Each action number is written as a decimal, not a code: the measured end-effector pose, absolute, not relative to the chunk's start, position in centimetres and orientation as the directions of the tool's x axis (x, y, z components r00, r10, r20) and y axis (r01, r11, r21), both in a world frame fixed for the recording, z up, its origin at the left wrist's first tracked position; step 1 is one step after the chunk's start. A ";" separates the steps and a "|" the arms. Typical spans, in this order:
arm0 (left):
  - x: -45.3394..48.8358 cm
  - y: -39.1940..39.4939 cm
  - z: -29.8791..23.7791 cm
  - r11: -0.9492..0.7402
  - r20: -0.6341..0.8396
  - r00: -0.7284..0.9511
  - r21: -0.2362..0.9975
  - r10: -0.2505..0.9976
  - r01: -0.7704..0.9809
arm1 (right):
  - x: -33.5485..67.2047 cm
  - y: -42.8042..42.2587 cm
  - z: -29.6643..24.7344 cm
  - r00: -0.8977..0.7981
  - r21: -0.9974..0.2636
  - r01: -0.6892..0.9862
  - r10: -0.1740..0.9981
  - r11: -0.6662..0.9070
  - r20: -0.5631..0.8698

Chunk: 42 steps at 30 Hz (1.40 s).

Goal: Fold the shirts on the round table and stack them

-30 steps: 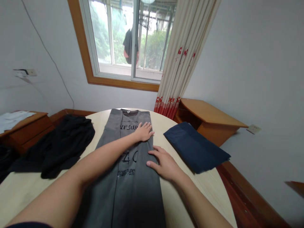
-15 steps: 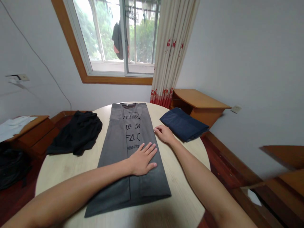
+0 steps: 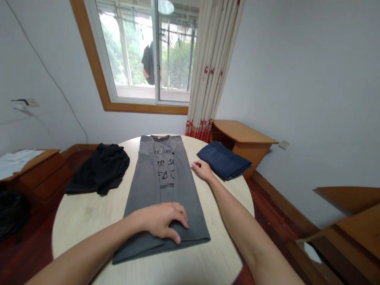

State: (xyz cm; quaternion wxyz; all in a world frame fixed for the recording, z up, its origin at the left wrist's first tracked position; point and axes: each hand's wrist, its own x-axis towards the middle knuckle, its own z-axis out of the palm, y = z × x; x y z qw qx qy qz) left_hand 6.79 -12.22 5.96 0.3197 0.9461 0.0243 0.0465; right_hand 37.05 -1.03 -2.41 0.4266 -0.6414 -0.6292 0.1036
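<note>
A grey T-shirt (image 3: 162, 186) with dark lettering lies lengthwise on the round wooden table (image 3: 89, 213), its sides folded in to a long strip. My left hand (image 3: 162, 220) rests on the shirt's near hem, fingers curled over the cloth with the thumb at the edge. My right hand (image 3: 201, 169) lies at the shirt's right edge, halfway up, fingers loosely bent and touching the table and cloth.
A folded navy garment (image 3: 224, 161) sits at the table's right rim. A crumpled black garment (image 3: 101, 170) lies at the left. Low wooden cabinets stand left (image 3: 35, 170) and right (image 3: 243, 138). A window and curtain (image 3: 208, 67) are behind.
My left hand has slid down the shirt toward me to the near hem and curled its fingers. My right hand moved up the shirt's right edge, then stayed. The view drew back.
</note>
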 end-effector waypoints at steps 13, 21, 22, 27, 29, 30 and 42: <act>6.8 -12.9 4.6 -0.765 0.093 0.991 0.644 0.101 0.017 | 38.0 -2.7 -2.2 0.033 -0.684 0.674 0.913 0.279 0.406; 3.5 -7.0 5.3 -0.883 0.082 0.962 0.424 0.261 0.204 | 35.1 -3.7 -0.5 -0.079 -0.608 0.701 0.888 0.372 0.453; 3.4 -6.8 5.2 -0.892 0.062 0.969 0.408 0.238 0.193 | 34.5 -3.9 -0.3 -0.098 -0.593 0.708 0.885 0.383 0.455; 3.9 -8.4 4.8 -0.891 -0.046 0.993 0.438 0.108 0.117 | 32.6 -4.6 0.2 -0.188 -0.528 0.737 0.878 0.423 0.441; 4.1 -9.4 4.9 -0.877 -0.083 0.994 0.470 0.067 0.099 | 32.5 -4.7 0.4 -0.199 -0.517 0.742 0.877 0.426 0.437; 4.1 -9.8 5.0 -0.870 -0.095 0.994 0.484 0.056 0.095 | 32.5 -4.8 0.4 -0.201 -0.515 0.744 0.878 0.425 0.434; 3.3 -10.0 5.9 -0.578 -0.268 0.963 0.786 0.004 0.221 | 32.7 -4.8 0.6 -0.222 -0.506 0.763 0.899 0.402 0.379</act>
